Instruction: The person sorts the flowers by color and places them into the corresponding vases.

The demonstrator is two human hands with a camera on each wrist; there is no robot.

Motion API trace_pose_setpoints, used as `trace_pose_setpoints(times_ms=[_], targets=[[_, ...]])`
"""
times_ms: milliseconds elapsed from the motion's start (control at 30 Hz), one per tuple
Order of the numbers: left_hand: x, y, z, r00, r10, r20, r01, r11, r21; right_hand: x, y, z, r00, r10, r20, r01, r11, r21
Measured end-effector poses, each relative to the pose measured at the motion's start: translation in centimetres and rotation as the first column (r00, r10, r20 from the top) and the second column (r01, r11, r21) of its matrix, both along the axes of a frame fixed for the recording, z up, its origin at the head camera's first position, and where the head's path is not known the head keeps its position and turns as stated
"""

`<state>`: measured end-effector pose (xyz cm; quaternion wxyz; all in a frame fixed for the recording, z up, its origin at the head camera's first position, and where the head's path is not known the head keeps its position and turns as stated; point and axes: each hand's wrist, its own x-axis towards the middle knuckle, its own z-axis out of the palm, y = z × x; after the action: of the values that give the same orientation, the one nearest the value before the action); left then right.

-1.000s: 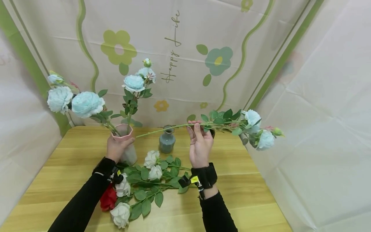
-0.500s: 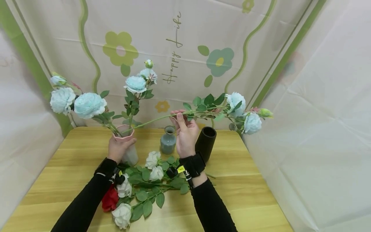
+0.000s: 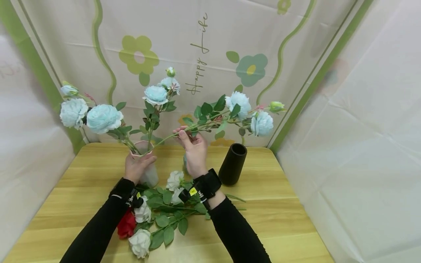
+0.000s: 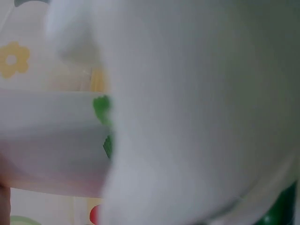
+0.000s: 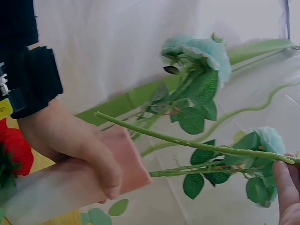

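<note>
My left hand (image 3: pixel 136 168) grips a pink-rimmed white vase (image 3: pixel 149 177) just below its mouth. Two sprays of pale blue artificial peonies (image 3: pixel 104 118) stand in it, leaning apart. With my right hand (image 3: pixel 194 151) I pinch another blue peony stem (image 3: pixel 171 136), its blooms (image 3: pixel 262 123) pointing to the right. The bare lower end of this stem (image 5: pixel 187 142) overlaps the vase's mouth in the head view, and in the right wrist view it crosses in front of the rim (image 5: pixel 133 161). A blurred whitish shape (image 4: pixel 197 112) fills most of the left wrist view.
White roses (image 3: pixel 140 243) and a red rose (image 3: pixel 126 224) lie with leafy stems on the wooden table (image 3: pixel 269 226). A black vase (image 3: pixel 232 164) stands on the right. My right hand mostly hides a small grey-blue vase (image 3: pixel 185 163). Printed fabric (image 3: pixel 217 44) hangs behind.
My right hand has moved left and slightly up with the peony stem, bringing its bare end over the vase's mouth. The black vase has come into view. My left hand keeps its grip.
</note>
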<state>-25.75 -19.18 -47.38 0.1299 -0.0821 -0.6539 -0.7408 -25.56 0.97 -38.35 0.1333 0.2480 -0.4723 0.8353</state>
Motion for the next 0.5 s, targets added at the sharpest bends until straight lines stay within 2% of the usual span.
trace_pose_setpoints(times_ms=[67, 133, 200, 233, 367, 500], targets=[[-0.1, 0.0, -0.1, 1.000, -0.014, -0.008, 0.014, 0.999, 0.034, -0.2, -0.3, -0.6, 1.000, 0.021, -0.013, -0.021, 0.999, 0.026], [-0.2, 0.0, -0.2, 1.000, -0.005, -0.010, 0.005, 0.999, 0.034, -0.2, -0.5, -0.8, 1.000, 0.025, -0.018, -0.024, 0.999, 0.049], [-0.2, 0.0, -0.2, 1.000, -0.008, 0.016, 0.007, 0.999, 0.044, 0.0, -0.6, -0.6, 1.000, 0.015, -0.012, -0.015, 0.999, 0.047], [-0.2, 0.0, -0.1, 0.999, -0.013, 0.039, 0.011, 0.999, 0.045, 0.8, -0.7, 0.4, 1.000, 0.007, 0.015, -0.008, 0.999, 0.038], [0.1, 0.1, 0.3, 0.995, 0.014, 0.097, -0.013, 1.000, -0.008, 1.1, -0.8, 1.5, 0.998, -0.035, 0.054, 0.035, 0.999, 0.004], [0.3, 0.0, 0.6, 0.993, 0.084, 0.084, -0.076, 0.992, -0.102, 1.0, -0.7, 2.0, 0.994, -0.079, 0.070, 0.083, 0.995, -0.052]])
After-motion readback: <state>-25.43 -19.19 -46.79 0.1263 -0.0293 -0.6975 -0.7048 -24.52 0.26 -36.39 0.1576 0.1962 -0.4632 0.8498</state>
